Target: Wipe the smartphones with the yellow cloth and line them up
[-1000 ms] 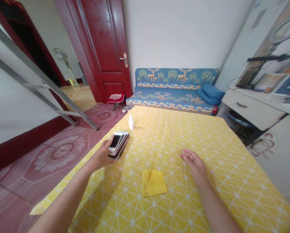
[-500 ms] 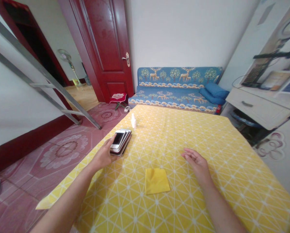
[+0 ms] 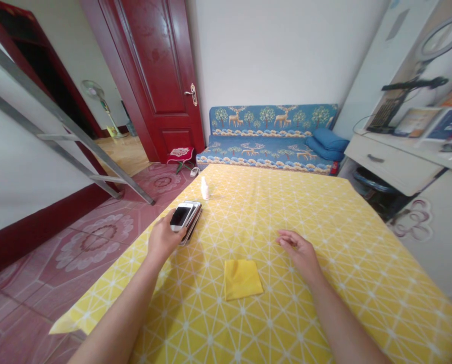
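Note:
A stack of smartphones lies at the table's left side, with a white smartphone (image 3: 181, 216) on top, its screen dark. My left hand (image 3: 162, 234) grips that top phone, fingers along its left side and thumb at its near edge. My right hand (image 3: 296, 247) hovers over or rests on the right part of the table, empty, fingers loosely bent with a gap to the thumb. Between my hands, nearer to me, a folded yellow cloth (image 3: 243, 279) lies flat. Just beyond the phones stands a small white bottle (image 3: 205, 189).
A yellow patterned tablecloth (image 3: 271, 202) covers the table. Past its far edge is a blue sofa (image 3: 263, 144). A ladder (image 3: 64, 119) leans at the left, near a red stool (image 3: 180, 153). A white desk (image 3: 396, 159) stands at the right.
My left hand has shifted from beside the phone stack onto the top phone, its thumb now at the near edge. My right hand stays much the same. The view has swung slightly right.

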Tool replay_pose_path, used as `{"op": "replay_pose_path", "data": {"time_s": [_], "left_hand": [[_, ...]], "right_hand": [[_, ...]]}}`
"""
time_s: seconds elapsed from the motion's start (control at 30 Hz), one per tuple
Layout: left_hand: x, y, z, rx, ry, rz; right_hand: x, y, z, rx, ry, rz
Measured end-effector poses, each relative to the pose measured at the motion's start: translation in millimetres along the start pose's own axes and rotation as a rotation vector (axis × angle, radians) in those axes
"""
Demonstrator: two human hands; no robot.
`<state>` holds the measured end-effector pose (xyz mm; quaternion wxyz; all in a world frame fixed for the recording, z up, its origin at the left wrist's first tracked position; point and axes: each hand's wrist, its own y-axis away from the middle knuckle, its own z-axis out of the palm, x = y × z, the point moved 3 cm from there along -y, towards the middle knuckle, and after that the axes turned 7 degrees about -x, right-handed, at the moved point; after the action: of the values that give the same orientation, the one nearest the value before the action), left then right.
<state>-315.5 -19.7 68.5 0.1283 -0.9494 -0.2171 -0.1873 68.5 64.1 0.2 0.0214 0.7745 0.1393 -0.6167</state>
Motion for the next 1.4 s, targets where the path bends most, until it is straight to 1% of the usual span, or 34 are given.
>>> {"op": "replay_pose_path", "data": {"time_s": [0.13,0.23,0.3,0.33,0.4,0.47,0.5,0.57,0.6,0.7,0.77,0.83,0.9,0.93,0.97,1.0,1.03,1.07,1.13,1.17,1.2,1.3,1.4], "left_hand": [[1,0,0,-0.015,0.008,-0.052],[5,-1,-3,-0.017,-0.035,-0.056],[7,-1,-5,-0.014,-0.060,-0.052],[8,-1,-6,-0.013,-0.070,-0.052],[9,-1,-7,-0.002,-0.092,-0.053],[10,-2,-8,0.040,-0.119,-0.045],[11,-2,-9,0.064,-0.135,-0.040],[13,-4,-11,0.102,-0.166,-0.039],[14,-5,-11,0.101,-0.177,-0.046],[14,-8,-13,0.053,-0.176,-0.054],[15,-8,-16,0.053,-0.142,-0.032],[17,-6,-17,0.091,-0.057,-0.019],[23,-2,-13,0.106,0.132,-0.038],[28,1,-8,0.090,0.289,-0.055],[35,4,-1,0.044,0.487,-0.066],[44,8,8,-0.027,0.738,-0.082],[55,13,18,-0.130,1.008,-0.105],[69,19,30,-0.264,1.242,-0.116],[100,31,52,-0.519,1.559,-0.168],[114,38,63,-0.612,1.654,-0.193],[127,43,72,-0.680,1.722,-0.180],[159,56,99,-0.852,1.853,-0.124],[177,65,121,-1.010,1.943,-0.096]], "right_hand": [[2,-2,0,-0.005,0.014,-0.012],[2,-3,0,-0.005,0.048,-0.020],[-3,-2,3,-0.012,0.105,-0.075],[-8,0,7,-0.030,0.152,-0.130],[-25,8,20,-0.111,0.282,-0.275],[-44,20,41,-0.243,0.432,-0.395],[-52,26,52,-0.327,0.503,-0.422],[-64,37,72,-0.453,0.605,-0.428],[-67,40,80,-0.487,0.635,-0.413],[-69,45,92,-0.512,0.679,-0.363],[-67,45,96,-0.519,0.686,-0.365],[-65,45,98,-0.519,0.675,-0.393],[-62,42,97,-0.470,0.638,-0.396],[-59,39,95,-0.410,0.603,-0.361],[-55,35,91,-0.331,0.546,-0.299],[-49,30,85,-0.238,0.458,-0.219],[-42,25,78,-0.138,0.343,-0.133],[-35,20,69,-0.042,0.207,-0.055],[-22,12,52,0.123,-0.046,0.034],[-18,9,43,0.196,-0.132,0.046],[-14,7,35,0.264,-0.182,0.044],[-9,7,15,0.432,-0.195,0.011],[-9,9,8,0.499,-0.152,-0.047]]}}
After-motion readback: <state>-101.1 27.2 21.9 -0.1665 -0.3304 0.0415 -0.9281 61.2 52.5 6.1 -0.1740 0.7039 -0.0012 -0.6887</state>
